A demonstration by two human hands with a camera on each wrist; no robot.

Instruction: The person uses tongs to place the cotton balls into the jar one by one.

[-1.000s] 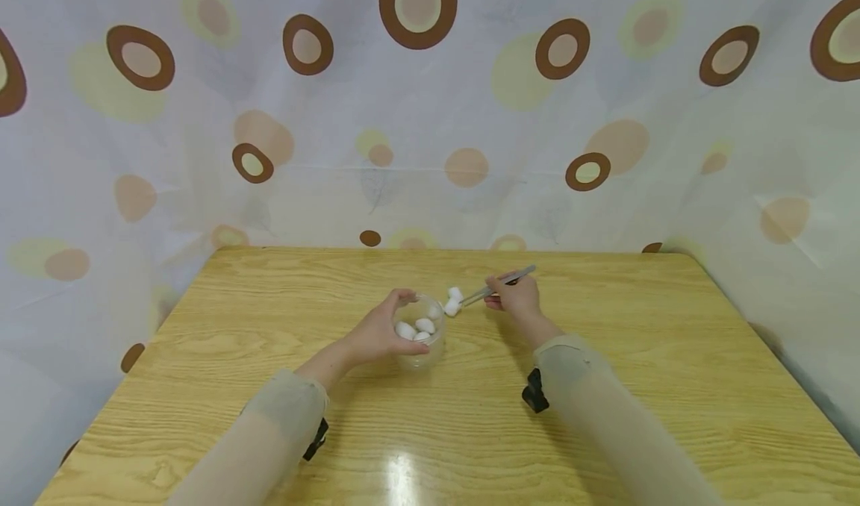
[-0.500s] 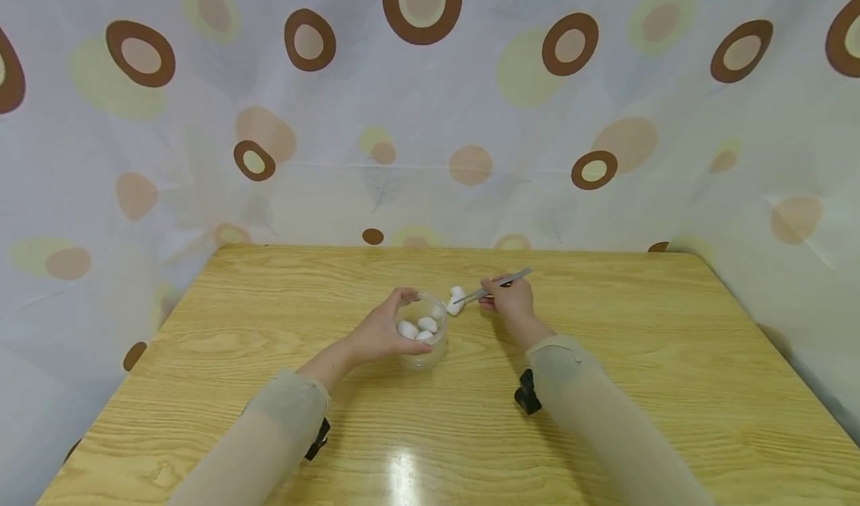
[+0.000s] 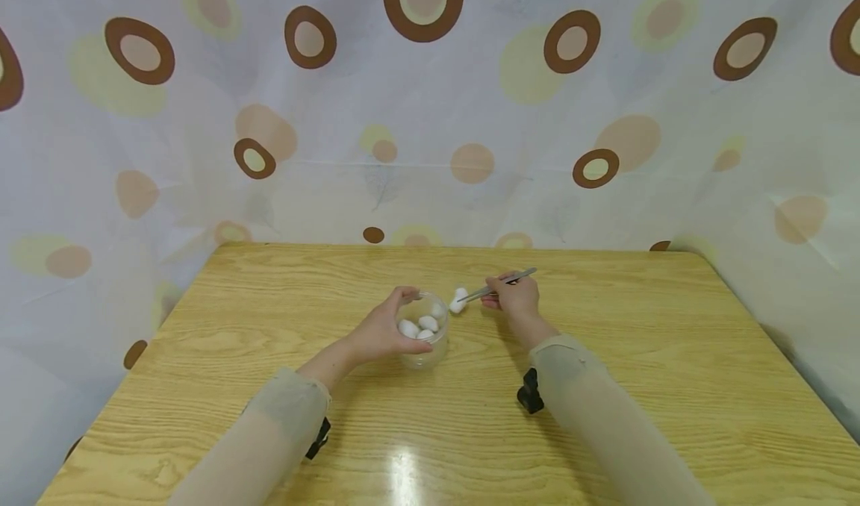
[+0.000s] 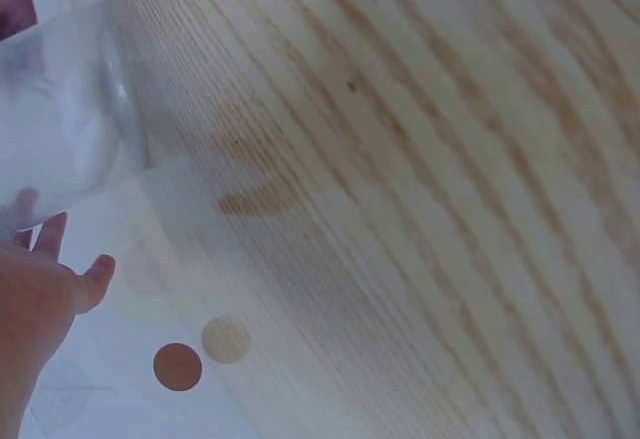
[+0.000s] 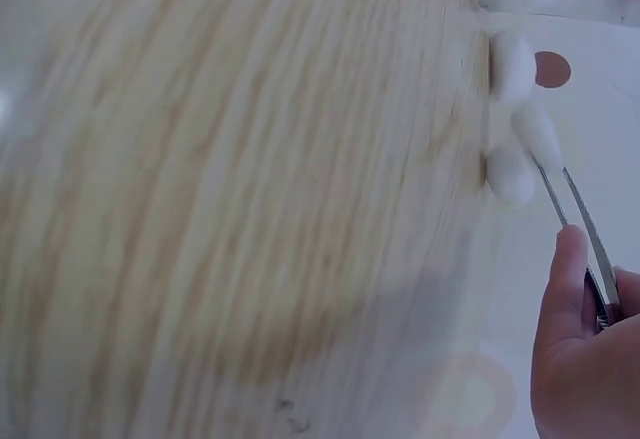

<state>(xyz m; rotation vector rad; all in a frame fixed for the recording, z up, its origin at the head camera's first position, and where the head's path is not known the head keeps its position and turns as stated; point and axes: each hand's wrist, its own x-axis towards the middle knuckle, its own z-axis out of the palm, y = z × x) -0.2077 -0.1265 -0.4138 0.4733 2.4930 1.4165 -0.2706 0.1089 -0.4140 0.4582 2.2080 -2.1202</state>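
Observation:
My left hand (image 3: 383,333) grips a clear round jar (image 3: 433,353) from the left, thumb at the near side and fingers at the far side. Several white cotton balls (image 3: 428,323) lie inside it. To the right of the jar, my right hand (image 3: 519,301) pinches metal tweezers (image 5: 588,221) that slant down to the left. In the right wrist view, the tweezer tips meet a cotton ball (image 5: 540,135), which appears to be between them. Two more cotton balls, an upper one (image 5: 512,66) and a lower one (image 5: 510,176), are close beside it on the table.
A wood-grain table (image 3: 269,289) carries everything. Behind it and along the sides hangs a pale curtain (image 3: 430,103) with brown and yellow round shapes. Black wrist cameras are strapped at the left sleeve (image 3: 282,409) and right sleeve (image 3: 571,368).
The tweezer tips have moved from the right edge of the loose cotton balls to over them. My left hand keeps its hold on the jar. The head view has shifted slightly.

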